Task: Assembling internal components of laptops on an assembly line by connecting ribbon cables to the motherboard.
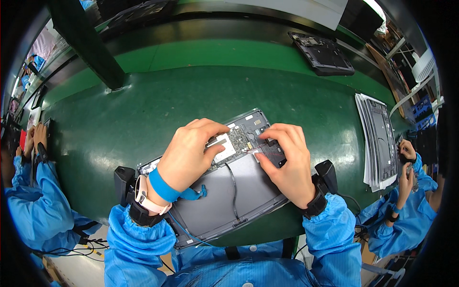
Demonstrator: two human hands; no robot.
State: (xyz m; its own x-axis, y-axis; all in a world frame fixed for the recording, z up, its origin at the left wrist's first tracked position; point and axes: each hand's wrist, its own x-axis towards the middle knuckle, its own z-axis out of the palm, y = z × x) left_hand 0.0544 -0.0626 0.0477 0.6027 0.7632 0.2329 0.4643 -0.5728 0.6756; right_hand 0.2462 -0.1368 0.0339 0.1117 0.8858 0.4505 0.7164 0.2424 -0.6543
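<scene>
An opened laptop base (239,191) lies tilted on the green surface (143,119), just in front of the person, its inner side up. Most of the lower half is a plain grey panel with a black cable (233,184) running down across it. At the upper end sits a circuit board (237,138) with a pale rectangular part (224,146) beside it.

The left hand (191,153) rests over the left part of the board, fingers curled down, the thumb touching the pale part. Its grip is loose and pressed flat on the base rather than pinching anything that can be seen. A blue strap (165,186) and a pale watch band (146,201) circle that wrist, and a thin blue cord (184,229) trails from the strap toward the lower edge of the base.

The right hand (287,158) lies over the right end of the board, fingertips (267,131) bent down onto it; whether they pinch something small cannot be told. A black band (315,203) sits on that wrist.

Well apart, another opened base (322,52) lies at the far side of the surface, and a stack of grey panels (377,138) stands to the right. Blue-sleeved co-workers' hands show at the left (36,136) and right (406,150) edges
</scene>
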